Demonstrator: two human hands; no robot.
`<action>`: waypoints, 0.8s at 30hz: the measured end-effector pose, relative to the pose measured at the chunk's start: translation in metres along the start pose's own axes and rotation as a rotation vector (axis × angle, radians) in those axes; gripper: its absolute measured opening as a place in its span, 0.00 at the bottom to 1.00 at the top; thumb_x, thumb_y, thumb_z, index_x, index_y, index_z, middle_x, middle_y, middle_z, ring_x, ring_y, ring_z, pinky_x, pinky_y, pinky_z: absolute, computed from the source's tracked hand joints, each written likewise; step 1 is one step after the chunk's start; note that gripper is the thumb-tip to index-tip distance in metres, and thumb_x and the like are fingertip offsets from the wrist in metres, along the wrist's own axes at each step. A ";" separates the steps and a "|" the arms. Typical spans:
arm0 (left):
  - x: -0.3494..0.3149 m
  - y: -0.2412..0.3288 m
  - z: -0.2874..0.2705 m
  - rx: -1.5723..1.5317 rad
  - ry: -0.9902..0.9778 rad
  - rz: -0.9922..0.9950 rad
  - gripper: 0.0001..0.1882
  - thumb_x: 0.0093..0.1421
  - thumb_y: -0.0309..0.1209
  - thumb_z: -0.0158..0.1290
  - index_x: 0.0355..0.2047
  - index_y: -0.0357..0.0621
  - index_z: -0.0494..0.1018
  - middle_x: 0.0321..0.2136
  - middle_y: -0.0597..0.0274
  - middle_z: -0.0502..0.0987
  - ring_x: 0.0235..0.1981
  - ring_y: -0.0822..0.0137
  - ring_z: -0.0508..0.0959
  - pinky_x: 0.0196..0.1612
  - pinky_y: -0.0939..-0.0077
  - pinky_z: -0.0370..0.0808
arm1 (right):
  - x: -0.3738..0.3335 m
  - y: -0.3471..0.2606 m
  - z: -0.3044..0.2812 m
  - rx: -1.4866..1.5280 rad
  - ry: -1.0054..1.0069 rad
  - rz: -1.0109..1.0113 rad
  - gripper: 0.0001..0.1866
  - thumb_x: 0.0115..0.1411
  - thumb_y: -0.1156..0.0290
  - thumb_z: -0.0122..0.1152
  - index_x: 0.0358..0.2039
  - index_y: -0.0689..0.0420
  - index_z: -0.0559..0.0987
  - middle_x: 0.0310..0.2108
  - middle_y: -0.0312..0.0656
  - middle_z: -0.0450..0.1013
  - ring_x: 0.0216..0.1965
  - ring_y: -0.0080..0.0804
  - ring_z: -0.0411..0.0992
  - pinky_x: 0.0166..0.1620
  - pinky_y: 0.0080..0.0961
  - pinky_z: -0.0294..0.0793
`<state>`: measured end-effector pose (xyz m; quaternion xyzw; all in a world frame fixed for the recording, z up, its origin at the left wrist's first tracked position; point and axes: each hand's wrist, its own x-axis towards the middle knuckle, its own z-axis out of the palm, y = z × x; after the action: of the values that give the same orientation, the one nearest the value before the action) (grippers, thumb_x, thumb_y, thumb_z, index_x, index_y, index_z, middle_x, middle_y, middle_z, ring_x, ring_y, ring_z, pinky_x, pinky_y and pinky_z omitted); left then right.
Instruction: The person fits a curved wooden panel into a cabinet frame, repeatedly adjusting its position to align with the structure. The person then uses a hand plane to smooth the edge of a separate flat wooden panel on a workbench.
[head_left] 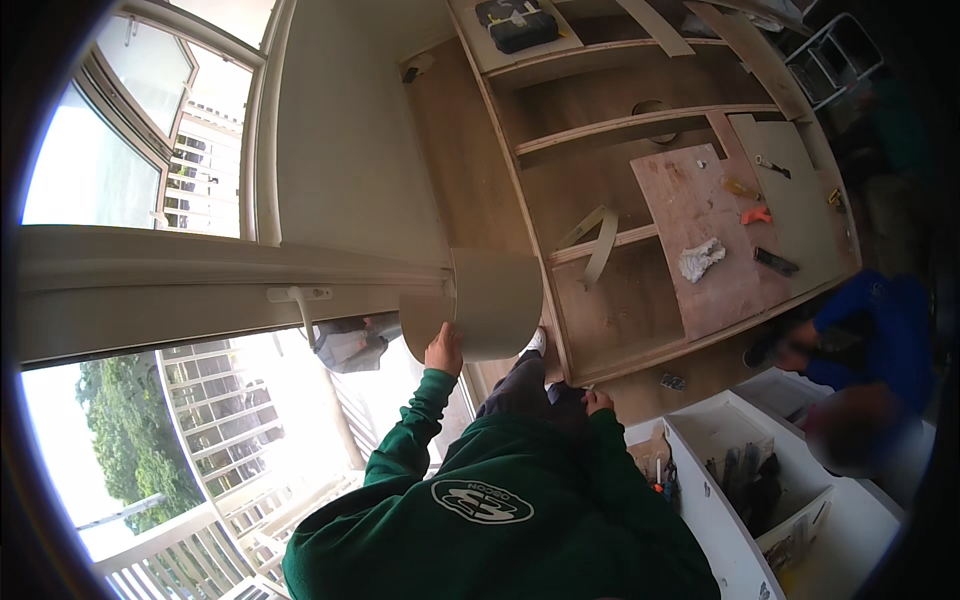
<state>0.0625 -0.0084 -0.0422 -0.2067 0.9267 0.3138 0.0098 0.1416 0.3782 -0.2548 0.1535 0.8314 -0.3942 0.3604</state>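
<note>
A pinkish board (692,205) carries a crumpled white wad (702,260) and orange object (757,215).

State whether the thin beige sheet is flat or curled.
Curled: the sheet, held by the left hand, bends round in an arc.

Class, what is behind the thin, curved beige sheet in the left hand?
Past its edges, brown wooden flooring shows above and a white shoe at lower right. Whatever lies directly behind the sheet is covered and cannot be seen.
</note>
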 end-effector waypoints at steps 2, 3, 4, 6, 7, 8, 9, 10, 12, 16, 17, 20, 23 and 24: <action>0.001 0.016 -0.005 -0.071 0.048 0.076 0.09 0.63 0.29 0.49 0.41 0.43 0.65 0.34 0.43 0.77 0.37 0.37 0.76 0.35 0.48 0.72 | -0.006 -0.031 -0.004 0.137 -0.071 -0.094 0.30 0.58 0.70 0.62 0.61 0.49 0.67 0.41 0.41 0.80 0.34 0.40 0.78 0.39 0.38 0.76; -0.002 0.025 -0.008 -0.087 0.061 0.092 0.08 0.63 0.29 0.50 0.41 0.43 0.65 0.35 0.43 0.77 0.37 0.37 0.76 0.36 0.48 0.72 | -0.006 -0.048 -0.005 0.233 -0.124 -0.049 0.34 0.58 0.70 0.64 0.64 0.48 0.62 0.49 0.43 0.75 0.39 0.40 0.77 0.41 0.38 0.75; -0.005 0.034 -0.011 -0.079 0.086 0.066 0.08 0.65 0.30 0.49 0.41 0.40 0.65 0.35 0.44 0.78 0.36 0.41 0.79 0.35 0.54 0.73 | -0.003 -0.066 -0.010 0.331 -0.205 0.008 0.40 0.57 0.70 0.65 0.67 0.46 0.57 0.57 0.45 0.71 0.44 0.39 0.76 0.44 0.39 0.75; -0.010 0.055 -0.017 -0.337 0.225 0.065 0.10 0.66 0.32 0.49 0.40 0.39 0.64 0.32 0.47 0.77 0.32 0.50 0.78 0.33 0.60 0.72 | 0.005 -0.098 -0.026 0.460 -0.362 0.012 0.36 0.58 0.66 0.65 0.66 0.44 0.61 0.64 0.46 0.62 0.54 0.36 0.71 0.51 0.35 0.72; -0.013 0.064 -0.020 -0.454 0.298 0.068 0.11 0.67 0.33 0.49 0.40 0.38 0.64 0.31 0.48 0.77 0.30 0.55 0.78 0.32 0.63 0.72 | 0.004 -0.111 -0.033 0.643 -0.374 0.008 0.36 0.57 0.65 0.66 0.65 0.46 0.62 0.63 0.46 0.63 0.55 0.35 0.69 0.52 0.34 0.71; -0.015 0.071 -0.027 -0.563 0.268 -0.083 0.13 0.69 0.37 0.48 0.40 0.38 0.64 0.29 0.58 0.75 0.29 0.70 0.72 0.32 0.74 0.69 | 0.003 -0.124 -0.040 0.814 -0.371 -0.011 0.35 0.57 0.63 0.66 0.64 0.47 0.63 0.61 0.47 0.64 0.57 0.34 0.67 0.53 0.33 0.70; -0.013 0.080 -0.033 -0.701 0.288 -0.030 0.13 0.69 0.38 0.48 0.40 0.39 0.65 0.29 0.60 0.74 0.28 0.73 0.71 0.32 0.76 0.69 | 0.002 -0.140 -0.048 0.939 -0.322 -0.006 0.35 0.57 0.61 0.67 0.63 0.48 0.65 0.60 0.47 0.65 0.59 0.33 0.65 0.55 0.32 0.69; -0.012 0.087 -0.041 -0.829 0.298 -0.022 0.13 0.70 0.38 0.47 0.40 0.40 0.65 0.29 0.63 0.74 0.28 0.75 0.70 0.32 0.78 0.68 | -0.003 -0.154 -0.057 0.932 -0.389 -0.212 0.34 0.57 0.59 0.67 0.62 0.50 0.66 0.58 0.46 0.67 0.57 0.32 0.66 0.55 0.31 0.68; -0.014 0.101 -0.060 -0.921 0.284 -0.041 0.13 0.71 0.40 0.45 0.40 0.42 0.68 0.30 0.69 0.74 0.30 0.79 0.69 0.34 0.83 0.67 | -0.031 -0.173 -0.076 0.818 -0.429 -0.548 0.32 0.57 0.56 0.68 0.59 0.55 0.70 0.55 0.44 0.70 0.54 0.32 0.68 0.56 0.29 0.67; 0.013 0.125 -0.087 -1.116 0.250 -0.029 0.12 0.70 0.39 0.47 0.39 0.42 0.69 0.31 0.71 0.73 0.32 0.80 0.70 0.38 0.85 0.68 | -0.072 -0.206 -0.124 0.492 -0.323 -0.704 0.27 0.57 0.57 0.68 0.52 0.60 0.75 0.45 0.40 0.76 0.47 0.29 0.73 0.53 0.27 0.69; 0.023 0.129 -0.090 -1.118 0.249 -0.027 0.12 0.70 0.39 0.47 0.39 0.43 0.69 0.31 0.71 0.73 0.33 0.80 0.70 0.38 0.84 0.68 | -0.075 -0.214 -0.132 0.434 -0.332 -0.618 0.28 0.57 0.56 0.67 0.52 0.61 0.75 0.44 0.41 0.77 0.46 0.29 0.74 0.52 0.27 0.70; 0.066 0.132 -0.091 -1.193 0.206 -0.020 0.11 0.70 0.38 0.47 0.40 0.44 0.70 0.32 0.72 0.74 0.33 0.79 0.71 0.38 0.83 0.69 | -0.075 -0.237 -0.142 0.320 -0.246 -0.531 0.27 0.59 0.55 0.66 0.51 0.62 0.74 0.42 0.43 0.77 0.44 0.30 0.75 0.49 0.28 0.72; 0.123 0.129 -0.090 -1.366 0.032 -0.101 0.12 0.69 0.40 0.48 0.40 0.45 0.70 0.34 0.71 0.74 0.32 0.77 0.72 0.38 0.82 0.69 | -0.064 -0.267 -0.139 0.355 -0.012 -0.543 0.27 0.61 0.54 0.64 0.51 0.63 0.74 0.42 0.46 0.77 0.44 0.32 0.75 0.49 0.29 0.72; 0.146 0.126 -0.094 -1.403 -0.075 -0.150 0.13 0.68 0.41 0.49 0.43 0.44 0.69 0.37 0.68 0.74 0.35 0.75 0.73 0.41 0.79 0.70 | -0.062 -0.278 -0.138 0.388 0.059 -0.538 0.27 0.61 0.54 0.63 0.51 0.63 0.73 0.43 0.47 0.77 0.45 0.33 0.75 0.49 0.29 0.71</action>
<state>-0.1091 -0.0282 0.0846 -0.2167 0.4878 0.8426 -0.0722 -0.0316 0.3075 0.0006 0.0054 0.7618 -0.6215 0.1830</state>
